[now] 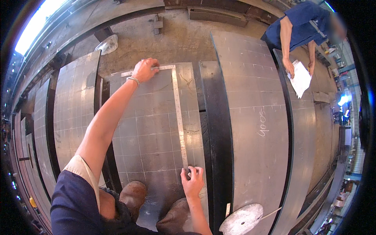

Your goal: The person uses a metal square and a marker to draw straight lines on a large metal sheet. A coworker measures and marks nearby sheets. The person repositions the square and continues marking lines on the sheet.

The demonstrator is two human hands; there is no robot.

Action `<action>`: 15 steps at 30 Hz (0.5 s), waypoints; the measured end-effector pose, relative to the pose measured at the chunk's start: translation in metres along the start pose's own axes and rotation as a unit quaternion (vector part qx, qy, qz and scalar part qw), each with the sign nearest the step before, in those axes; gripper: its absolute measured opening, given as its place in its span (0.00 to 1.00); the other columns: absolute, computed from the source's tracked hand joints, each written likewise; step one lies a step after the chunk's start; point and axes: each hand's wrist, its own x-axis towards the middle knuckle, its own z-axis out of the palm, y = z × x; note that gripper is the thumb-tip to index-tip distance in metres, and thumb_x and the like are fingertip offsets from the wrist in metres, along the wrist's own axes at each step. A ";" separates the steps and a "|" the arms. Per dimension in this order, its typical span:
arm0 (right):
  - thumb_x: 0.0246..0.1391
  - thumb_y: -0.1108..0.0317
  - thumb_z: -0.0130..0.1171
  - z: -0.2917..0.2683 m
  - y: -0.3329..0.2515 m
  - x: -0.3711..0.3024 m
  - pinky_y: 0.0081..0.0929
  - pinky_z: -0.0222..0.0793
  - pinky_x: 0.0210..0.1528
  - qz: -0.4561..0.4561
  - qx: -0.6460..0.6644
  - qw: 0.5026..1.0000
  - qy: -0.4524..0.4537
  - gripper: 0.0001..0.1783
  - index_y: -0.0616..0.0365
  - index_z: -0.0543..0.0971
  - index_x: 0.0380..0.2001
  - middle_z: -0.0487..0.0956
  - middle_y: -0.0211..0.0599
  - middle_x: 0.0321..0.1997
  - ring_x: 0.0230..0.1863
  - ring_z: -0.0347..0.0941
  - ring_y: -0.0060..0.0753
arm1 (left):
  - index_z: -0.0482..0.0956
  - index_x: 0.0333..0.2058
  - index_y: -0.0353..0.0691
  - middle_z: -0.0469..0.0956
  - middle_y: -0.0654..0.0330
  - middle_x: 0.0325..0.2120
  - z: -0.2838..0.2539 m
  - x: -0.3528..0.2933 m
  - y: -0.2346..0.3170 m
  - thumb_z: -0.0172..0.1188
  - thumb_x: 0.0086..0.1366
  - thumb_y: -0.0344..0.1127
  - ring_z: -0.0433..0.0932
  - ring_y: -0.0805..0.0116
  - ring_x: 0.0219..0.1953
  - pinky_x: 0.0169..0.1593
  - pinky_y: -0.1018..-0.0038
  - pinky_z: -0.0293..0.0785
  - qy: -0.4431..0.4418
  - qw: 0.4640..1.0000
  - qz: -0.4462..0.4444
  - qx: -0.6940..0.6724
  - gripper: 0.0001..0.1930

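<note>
A large metal L-shaped square [178,109] lies flat on a grey steel plate [152,133] marked with a grid of scribed lines. My left hand [145,69] is stretched far forward and presses down on the square's short arm at the far corner. My right hand [192,179] is close to my body, fingers curled at the near end of the long arm; whether it holds a marking tool is hidden. My brown boots [133,194] stand on the plate's near edge.
More gridded steel plates [74,105] lie to the left and a long plate [258,129] to the right, with dark gaps between. A round metal disc [241,219] sits at the lower right. Another person in blue [301,23] holds white paper [300,78] at the far right.
</note>
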 end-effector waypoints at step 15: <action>0.49 0.62 0.73 0.012 0.015 -0.001 0.30 0.76 0.24 0.003 0.040 0.997 0.063 0.13 0.55 0.79 0.30 0.76 0.33 0.35 0.27 0.78 0.35 | 0.87 0.36 0.46 0.81 0.61 0.37 0.017 0.015 0.009 0.68 0.57 0.39 0.82 0.60 0.44 0.47 0.65 0.77 0.053 0.997 -0.031 -0.053 0.09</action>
